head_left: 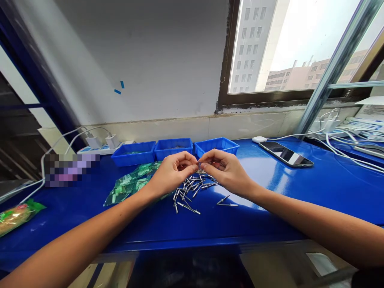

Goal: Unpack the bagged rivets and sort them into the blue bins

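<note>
My left hand point(172, 172) and my right hand point(226, 170) meet above the blue table, fingertips pinched together and nearly touching. Whatever they hold between them is too small and covered to make out. Just below and behind the fingers lies a loose pile of silver blind rivets point(192, 185). Two more rivets point(227, 205) lie apart, to the right of the pile. Green-tinted plastic bags point(130, 185) with small pale pieces inside rest to the left, partly behind my left hand.
Blue bins stand along the back: a left bin point(133, 159), a middle bin point(174, 143) and a right bin point(231, 149). A phone point(286, 154) lies at right near white cables point(342, 154). At left are a power strip point(97, 150) and a green food packet point(19, 216).
</note>
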The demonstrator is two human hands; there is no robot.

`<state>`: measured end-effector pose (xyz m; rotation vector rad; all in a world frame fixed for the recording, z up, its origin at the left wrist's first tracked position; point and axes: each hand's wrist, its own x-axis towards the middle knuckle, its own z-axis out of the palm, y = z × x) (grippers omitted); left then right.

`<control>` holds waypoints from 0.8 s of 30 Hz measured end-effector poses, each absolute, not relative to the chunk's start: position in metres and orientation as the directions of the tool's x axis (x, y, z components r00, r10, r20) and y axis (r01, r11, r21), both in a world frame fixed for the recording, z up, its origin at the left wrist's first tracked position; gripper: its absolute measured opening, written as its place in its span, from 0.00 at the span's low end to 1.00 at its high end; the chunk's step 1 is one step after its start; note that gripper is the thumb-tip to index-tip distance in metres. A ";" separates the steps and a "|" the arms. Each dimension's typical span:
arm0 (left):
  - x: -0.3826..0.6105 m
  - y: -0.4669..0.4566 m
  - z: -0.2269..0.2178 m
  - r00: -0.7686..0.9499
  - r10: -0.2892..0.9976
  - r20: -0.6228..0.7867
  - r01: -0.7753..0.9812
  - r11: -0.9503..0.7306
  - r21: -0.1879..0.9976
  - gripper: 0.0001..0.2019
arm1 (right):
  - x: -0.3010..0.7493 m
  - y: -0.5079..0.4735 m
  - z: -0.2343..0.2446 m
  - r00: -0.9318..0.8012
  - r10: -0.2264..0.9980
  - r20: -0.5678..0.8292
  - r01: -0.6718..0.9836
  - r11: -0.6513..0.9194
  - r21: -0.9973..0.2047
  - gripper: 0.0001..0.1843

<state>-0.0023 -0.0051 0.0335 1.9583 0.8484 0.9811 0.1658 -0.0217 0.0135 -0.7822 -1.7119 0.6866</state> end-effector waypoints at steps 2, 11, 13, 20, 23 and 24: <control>-0.002 -0.005 0.034 0.476 0.809 0.346 0.225 -0.492 0.841 0.07 | 0.166 -0.022 0.013 -0.197 0.787 0.584 0.164 0.614 -0.772 0.02; -0.002 -0.007 0.038 0.447 0.802 0.396 0.275 -0.545 0.792 0.04 | 0.165 -0.021 0.013 -0.217 0.823 0.525 0.143 0.559 -0.817 0.04; -0.002 -0.006 0.037 0.435 0.795 0.423 0.274 -0.565 0.779 0.04 | 0.165 -0.020 0.013 -0.255 0.846 0.469 0.144 0.513 -0.846 0.06; -0.003 -0.003 0.036 0.433 0.802 0.411 0.264 -0.549 0.793 0.05 | 0.167 -0.020 0.014 -0.273 0.860 0.431 0.255 0.497 -0.829 0.08; -0.003 -0.003 0.036 0.460 0.815 0.351 0.291 -0.512 0.808 0.08 | 0.168 -0.020 0.014 -0.245 0.853 0.460 0.278 0.517 -0.810 0.07; -0.003 -0.003 0.036 0.470 0.815 0.339 0.303 -0.510 0.805 0.09 | 0.168 -0.020 0.014 -0.237 0.853 0.464 0.284 0.518 -0.807 0.07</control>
